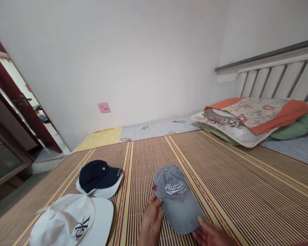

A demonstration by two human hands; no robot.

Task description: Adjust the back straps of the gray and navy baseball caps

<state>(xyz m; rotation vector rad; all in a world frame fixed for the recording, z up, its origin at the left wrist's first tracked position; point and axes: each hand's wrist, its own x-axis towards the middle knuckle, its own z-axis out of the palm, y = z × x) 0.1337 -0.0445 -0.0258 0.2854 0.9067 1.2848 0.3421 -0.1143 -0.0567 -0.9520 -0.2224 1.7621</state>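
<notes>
Gray cap, one: lying on the striped mat, crown toward the wall and brim toward the wearer of the camera. White raised lettering, "Always", across the front; a small red mark on the crown's left side.

Left hand, bare: at the cap's left edge, where crown meets brim, thumb and fingers drawn together and pinching that edge.

Right hand, bare: at the brim's right front edge, thumb on top and fingers beneath, pinching it.

White cap, one: to the left of the gray cap, well apart from it, brim pointing right, dark letters on the front; partly cut off by the lower border of the view.

Navy cap, one: beyond the white cap, small pale mark on the front, brim pointing right, resting on a pale cap that shows beneath it.

Mat: tan with dark stripes and lighter bands, spread over a bed; past its far edge, a yellow and checked sheet.

Pillows, stacked at the far right: orange and floral cover on top, white with brown pattern under it, green below. White slatted headboard behind them.

Wall, white: pink paper stuck on it. Door, reddish brown, open, at left.
</notes>
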